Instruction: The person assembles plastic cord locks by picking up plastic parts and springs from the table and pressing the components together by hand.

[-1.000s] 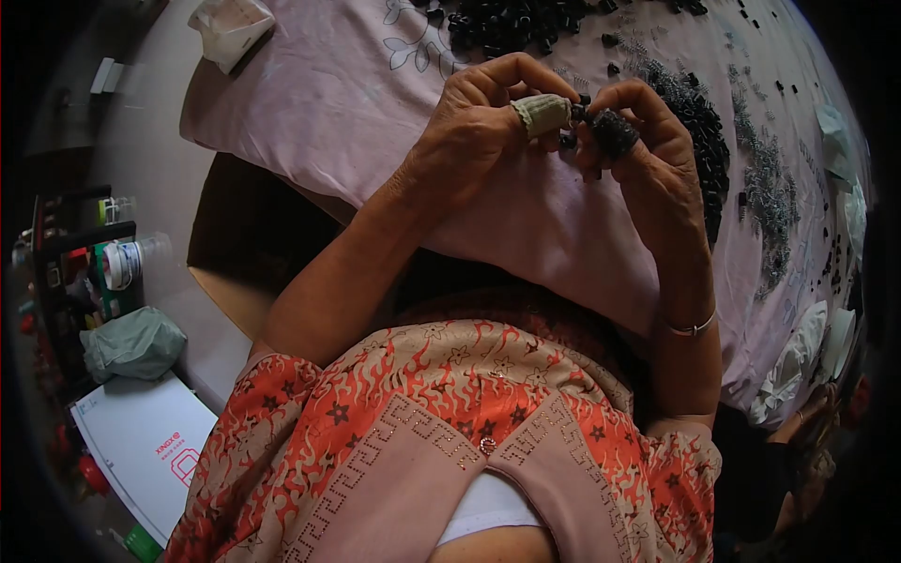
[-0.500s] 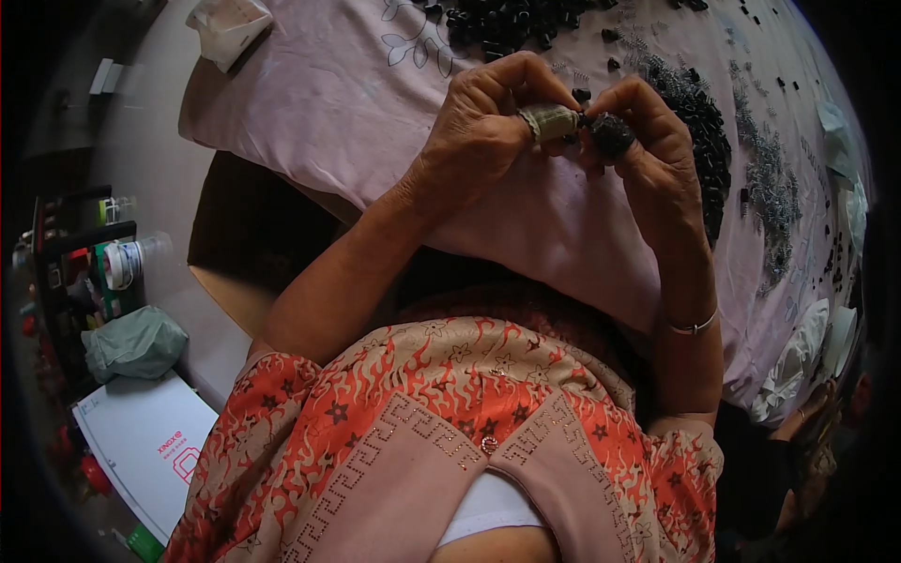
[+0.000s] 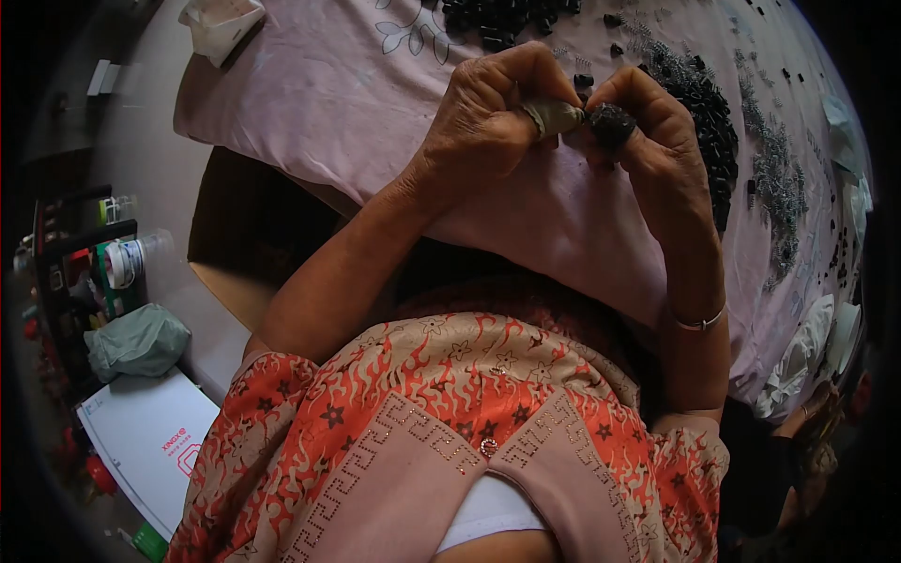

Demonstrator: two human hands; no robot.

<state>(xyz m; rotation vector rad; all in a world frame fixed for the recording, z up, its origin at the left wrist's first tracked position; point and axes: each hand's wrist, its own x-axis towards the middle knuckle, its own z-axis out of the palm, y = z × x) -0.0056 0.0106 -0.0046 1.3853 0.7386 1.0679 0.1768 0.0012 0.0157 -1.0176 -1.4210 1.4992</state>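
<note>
Above the pink cloth (image 3: pixel 310 103), my left hand (image 3: pixel 488 117) and my right hand (image 3: pixel 652 136) meet fingertip to fingertip. A pale wrap (image 3: pixel 554 118) covers a finger of my left hand, and a dark wrap (image 3: pixel 612 126) covers a digit of my right hand. Both hands are closed in a pinch. What lies between the fingertips is too small and hidden to name. Just beyond them lie small black parts (image 3: pixel 497 19), with another black heap (image 3: pixel 709 122) right of my right hand. Small metal springs (image 3: pixel 779 197) are scattered farther right.
An open cardboard box (image 3: pixel 230 291) stands below the cloth's left edge. A white box (image 3: pixel 150 450), a grey-green bag (image 3: pixel 138 342) and a rack of containers (image 3: pixel 122 263) are at the left. A plastic packet (image 3: pixel 221 28) sits upper left. Part of another person (image 3: pixel 798 422) shows lower right.
My fingertips have come closer together and the pale-wrapped finger has turned slightly. My right forearm has shifted a little right. The view has moved slightly.
</note>
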